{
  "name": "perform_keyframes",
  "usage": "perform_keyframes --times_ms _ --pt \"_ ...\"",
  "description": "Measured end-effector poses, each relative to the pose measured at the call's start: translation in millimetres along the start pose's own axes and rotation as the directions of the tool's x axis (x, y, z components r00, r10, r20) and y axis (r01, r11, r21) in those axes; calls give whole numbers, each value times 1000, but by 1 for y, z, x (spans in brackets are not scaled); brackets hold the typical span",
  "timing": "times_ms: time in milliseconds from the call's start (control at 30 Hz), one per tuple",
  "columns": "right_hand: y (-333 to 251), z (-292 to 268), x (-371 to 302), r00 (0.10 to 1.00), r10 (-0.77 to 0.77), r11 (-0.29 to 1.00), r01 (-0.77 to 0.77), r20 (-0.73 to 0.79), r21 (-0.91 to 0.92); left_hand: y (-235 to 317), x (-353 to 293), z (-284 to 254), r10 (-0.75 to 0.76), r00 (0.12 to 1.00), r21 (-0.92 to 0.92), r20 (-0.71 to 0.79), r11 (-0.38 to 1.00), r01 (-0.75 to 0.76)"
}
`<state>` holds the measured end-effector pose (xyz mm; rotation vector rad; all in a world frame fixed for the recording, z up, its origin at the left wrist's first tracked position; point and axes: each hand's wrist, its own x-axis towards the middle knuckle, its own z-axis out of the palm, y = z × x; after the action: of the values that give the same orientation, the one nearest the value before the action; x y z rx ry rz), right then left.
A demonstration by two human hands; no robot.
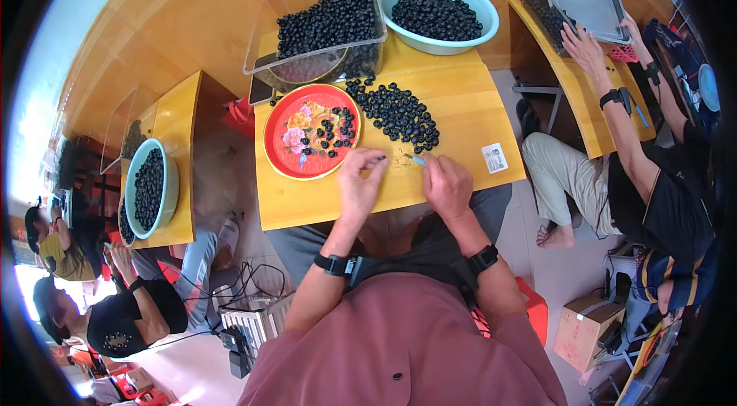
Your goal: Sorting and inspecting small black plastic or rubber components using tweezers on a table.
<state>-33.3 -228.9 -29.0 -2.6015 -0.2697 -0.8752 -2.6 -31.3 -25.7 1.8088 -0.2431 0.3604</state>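
Two hands, head view: fingers nearly together on each, hands apart.
Left hand (pixel 361 180): thumb and fingertip pinching one black bead (pixel 382 158).
Right hand (pixel 447 182): fingers curled, gripping blue tool (pixel 419 161), tip toward left fingers.
Bead pile (pixel 401 114): just beyond both hands' fingertips.
Red tray (pixel 282 119): left of left fingers, some beads in it.

A dark, phone-like slab (pixel 262 90) is lying by the left edge of the desk (pixel 468 110), toward its far corner, while a white label (pixel 494 158) is sitting close to the right edge. Over to the right, a silver metal tray (pixel 585 7) is showing above the far end of a neighbouring desk (pixel 574 97), where a co-worker in black (pixel 666 199) is sitting, and a cardboard box (pixel 581 335) is standing on the floor (pixel 549 283).
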Motion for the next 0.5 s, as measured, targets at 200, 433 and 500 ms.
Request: perform_keyframes --times_ms 200,433,500 --pt "-1 -2 2 1000 0 1000 0 -24 27 13 39 -49 19 993 401 -118 916 30" --pt "-2 -1 2 999 1 1000 0 -42 22 7 50 -13 275 904 349 328 854 -386" --pt "-2 -1 2 999 -1 1000 2 -50 22 5 50 1 239 909 372 341 854 -364"
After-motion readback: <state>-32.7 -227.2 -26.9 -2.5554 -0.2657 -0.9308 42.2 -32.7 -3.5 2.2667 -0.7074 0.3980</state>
